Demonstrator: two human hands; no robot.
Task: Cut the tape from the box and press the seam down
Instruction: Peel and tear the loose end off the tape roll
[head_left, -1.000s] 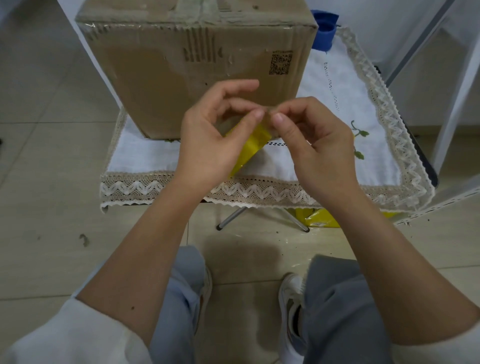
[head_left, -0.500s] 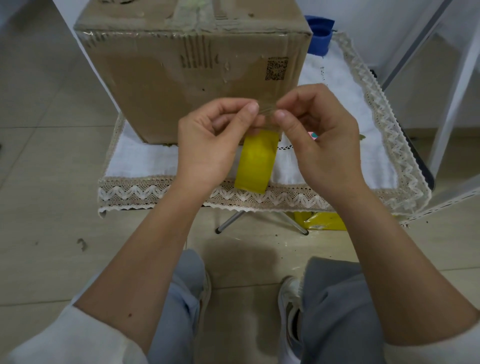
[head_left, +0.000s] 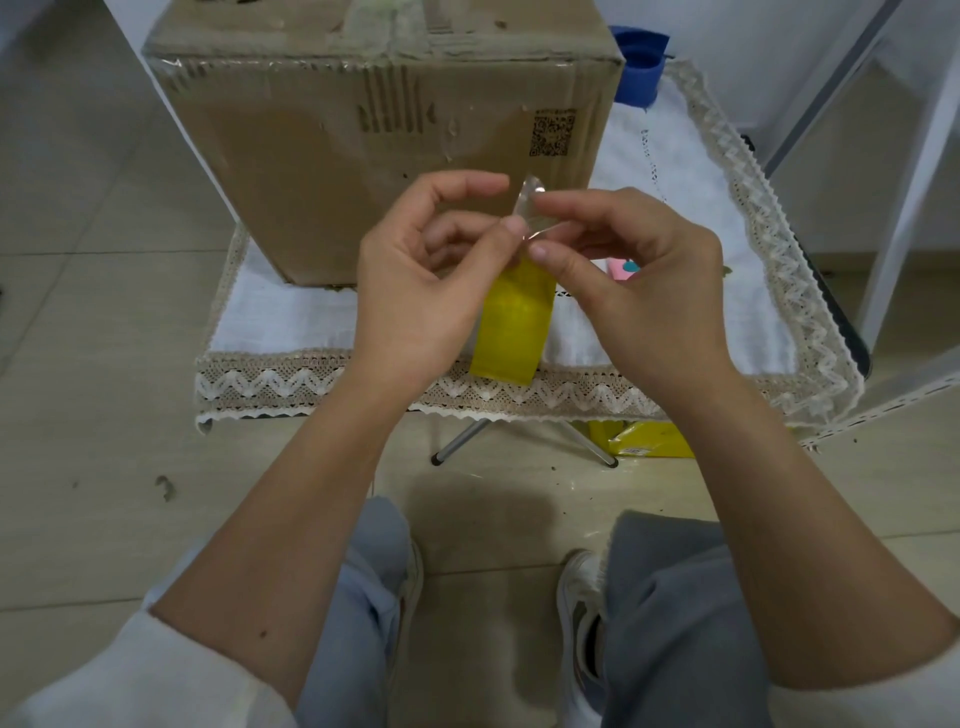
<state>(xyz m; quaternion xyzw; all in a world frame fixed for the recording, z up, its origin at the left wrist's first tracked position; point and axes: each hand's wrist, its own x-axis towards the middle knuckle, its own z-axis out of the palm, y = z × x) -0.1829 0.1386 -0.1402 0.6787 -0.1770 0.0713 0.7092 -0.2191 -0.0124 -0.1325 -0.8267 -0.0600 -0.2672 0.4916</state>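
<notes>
A brown cardboard box stands on a small table covered by a white lace-edged cloth. Old tape runs across the box's top seam. In front of the box I hold a strip of yellow tape that hangs straight down, with a crumpled clear end sticking up. My left hand pinches that upper end between thumb and fingers. My right hand pinches it from the other side, fingertips almost touching the left hand's.
A blue object stands behind the box at the right. A small pink item peeks out behind my right hand. A yellow package lies on the tiled floor under the table, by its metal legs. White frame posts rise at right.
The yellow strip was folded up between my fingers a second ago; it has since unrolled and hangs down. Both hands have parted slightly, and a clear crumpled end shows above them.
</notes>
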